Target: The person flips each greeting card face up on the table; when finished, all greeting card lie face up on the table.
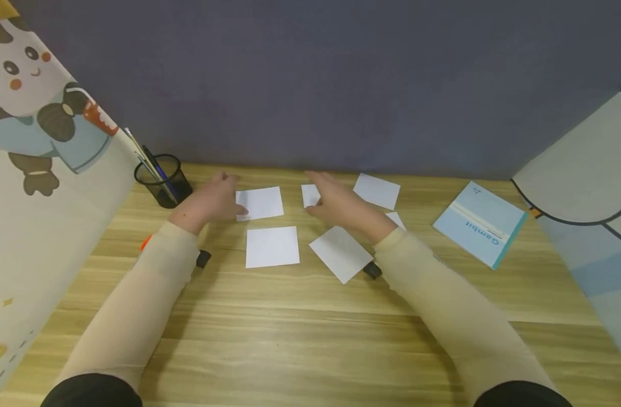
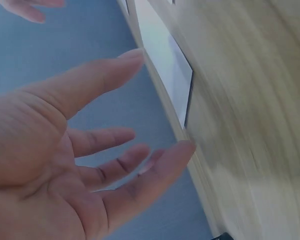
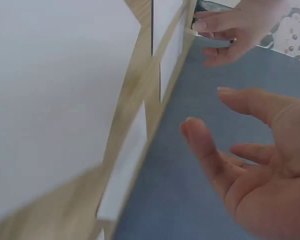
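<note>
My left hand (image 1: 214, 198) hovers beside the left edge of a white paper card (image 1: 262, 203) in the back row, thumb near its edge. In the left wrist view that hand (image 2: 45, 145) has thumb and fingers spread, with nothing between them. My right hand (image 1: 343, 204) reaches over another white card (image 1: 310, 195) and partly hides it. Seen from the right wrist, the right hand (image 3: 275, 175) is loosely bent and holds nothing. In front lie a straight card (image 1: 272, 247) and a turned card (image 1: 341, 254). A further card (image 1: 376, 191) lies back right; one card corner (image 1: 396, 219) shows beside the right wrist.
A black mesh pen cup (image 1: 163, 181) with pens and brushes stands at the back left. A light blue "Gambit" booklet (image 1: 478, 223) lies on the right of the wooden table (image 1: 290, 339). A grey panel (image 1: 315, 85) rises along the back edge.
</note>
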Demonstrator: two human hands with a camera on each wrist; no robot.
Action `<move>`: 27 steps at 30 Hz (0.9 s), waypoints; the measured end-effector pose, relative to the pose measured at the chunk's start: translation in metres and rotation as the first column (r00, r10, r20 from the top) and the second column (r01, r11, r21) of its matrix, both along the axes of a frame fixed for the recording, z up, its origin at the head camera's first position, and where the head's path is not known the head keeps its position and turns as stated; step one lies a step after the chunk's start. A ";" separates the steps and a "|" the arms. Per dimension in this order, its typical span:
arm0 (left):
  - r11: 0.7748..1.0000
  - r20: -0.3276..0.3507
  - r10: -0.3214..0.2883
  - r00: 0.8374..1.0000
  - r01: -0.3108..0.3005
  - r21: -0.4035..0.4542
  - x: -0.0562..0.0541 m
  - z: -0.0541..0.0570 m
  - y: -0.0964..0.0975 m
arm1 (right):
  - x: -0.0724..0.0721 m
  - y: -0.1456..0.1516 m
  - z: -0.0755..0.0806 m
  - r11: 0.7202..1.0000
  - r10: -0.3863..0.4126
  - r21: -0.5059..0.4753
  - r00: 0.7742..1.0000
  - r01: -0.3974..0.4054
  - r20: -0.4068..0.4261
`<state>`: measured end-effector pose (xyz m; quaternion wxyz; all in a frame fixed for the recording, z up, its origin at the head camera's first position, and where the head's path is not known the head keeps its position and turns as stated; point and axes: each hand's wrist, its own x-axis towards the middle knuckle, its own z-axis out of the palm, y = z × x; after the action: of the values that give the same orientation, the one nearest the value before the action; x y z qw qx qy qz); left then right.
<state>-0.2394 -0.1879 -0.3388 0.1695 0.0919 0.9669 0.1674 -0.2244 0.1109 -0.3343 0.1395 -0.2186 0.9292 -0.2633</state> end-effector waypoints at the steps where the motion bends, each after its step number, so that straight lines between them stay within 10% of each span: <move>1: 1.000 0.017 0.011 1.000 -0.010 -0.003 -0.001 0.000 -0.001 | -0.005 -0.006 -0.002 1.000 0.008 -0.010 1.000 -0.007 0.012; 15: 1.000 0.157 -0.004 0.988 0.005 -0.011 -0.020 0.002 0.000 | -0.055 -0.053 -0.034 0.996 -0.006 -0.084 0.994 0.015 0.114; 27: 0.998 0.156 -0.016 0.988 0.026 -0.064 -0.031 -0.008 -0.002 | -0.069 -0.065 -0.043 0.996 0.031 -0.087 0.986 -0.017 0.165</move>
<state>-0.2703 -0.1897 -0.3471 0.2489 0.0831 0.9547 0.1403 -0.2938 0.0456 -0.3771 0.2103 -0.2129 0.8995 -0.3184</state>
